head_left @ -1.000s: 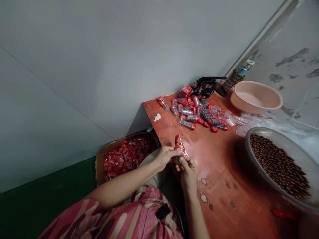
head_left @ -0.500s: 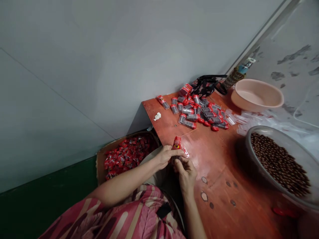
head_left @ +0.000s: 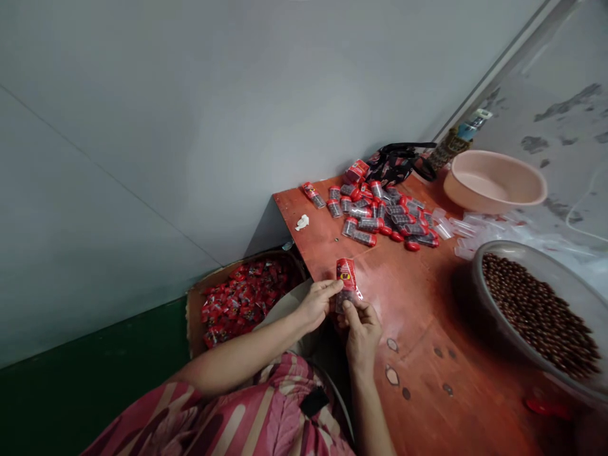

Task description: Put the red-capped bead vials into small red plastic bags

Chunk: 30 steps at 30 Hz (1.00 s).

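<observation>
Over the near left edge of the table, a red printed clear packet (head_left: 346, 272) stands upright between my two hands, with dark contents showing in its lower part. My left hand (head_left: 317, 304) is closed on its left side, the thumb lying across the front. From the right, my right hand (head_left: 363, 330) pinches the lower end, thumb in front and fingers partly hidden behind. Beyond my hands, several clear tubes with red caps (head_left: 370, 223) and dark balls inside lie in a loose pile. One more red-sleeved packet (head_left: 313, 194) lies at the pile's left.
A carton (head_left: 194, 316) of red packets (head_left: 242, 304) stands on the floor left of the table (head_left: 422, 304). On the right are a bowl (head_left: 479, 297) of brown balls (head_left: 536, 316), empty clear tubes (head_left: 468, 227), and a pink basin (head_left: 496, 180). A dark bag (head_left: 392, 163) sits against the wall.
The packet has turned more upright and faces me, showing more of its front and dark lower part. Both hands have shifted slightly and still hold it.
</observation>
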{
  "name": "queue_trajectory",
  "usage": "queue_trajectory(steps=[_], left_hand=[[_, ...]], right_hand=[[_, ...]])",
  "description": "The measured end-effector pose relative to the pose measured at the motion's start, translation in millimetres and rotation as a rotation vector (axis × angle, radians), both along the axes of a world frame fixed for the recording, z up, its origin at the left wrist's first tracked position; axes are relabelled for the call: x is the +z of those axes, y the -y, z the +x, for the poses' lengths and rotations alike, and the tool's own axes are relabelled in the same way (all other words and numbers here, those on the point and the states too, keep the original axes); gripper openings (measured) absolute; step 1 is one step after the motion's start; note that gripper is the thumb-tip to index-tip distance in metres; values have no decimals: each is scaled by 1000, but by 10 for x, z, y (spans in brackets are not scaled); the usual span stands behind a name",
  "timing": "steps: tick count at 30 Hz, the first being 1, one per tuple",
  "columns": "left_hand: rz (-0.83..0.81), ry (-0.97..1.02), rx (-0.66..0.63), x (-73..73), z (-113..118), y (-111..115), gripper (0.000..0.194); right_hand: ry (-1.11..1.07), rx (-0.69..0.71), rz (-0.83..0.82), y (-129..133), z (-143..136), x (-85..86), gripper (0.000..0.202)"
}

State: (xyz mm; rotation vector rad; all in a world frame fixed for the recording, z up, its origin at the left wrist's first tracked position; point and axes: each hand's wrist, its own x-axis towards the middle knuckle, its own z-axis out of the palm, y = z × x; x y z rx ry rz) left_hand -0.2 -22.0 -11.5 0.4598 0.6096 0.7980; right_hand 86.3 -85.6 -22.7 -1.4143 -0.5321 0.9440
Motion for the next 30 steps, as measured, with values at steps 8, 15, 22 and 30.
queue_trajectory(steps=[8, 15, 22, 30], left_hand=[[8, 27, -18, 45, -11, -3, 29], [-13, 10, 11, 66, 42, -1, 30], [13, -84, 54, 43, 58, -44, 29], [-29, -59, 20, 77, 37, -101, 34]], right_hand=[[141, -25, 14, 1, -20, 62, 28], [147, 4, 52, 26, -36, 42, 24], [113, 23, 29, 59, -40, 42, 22], [-206, 38, 16, 49, -81, 47, 19]])
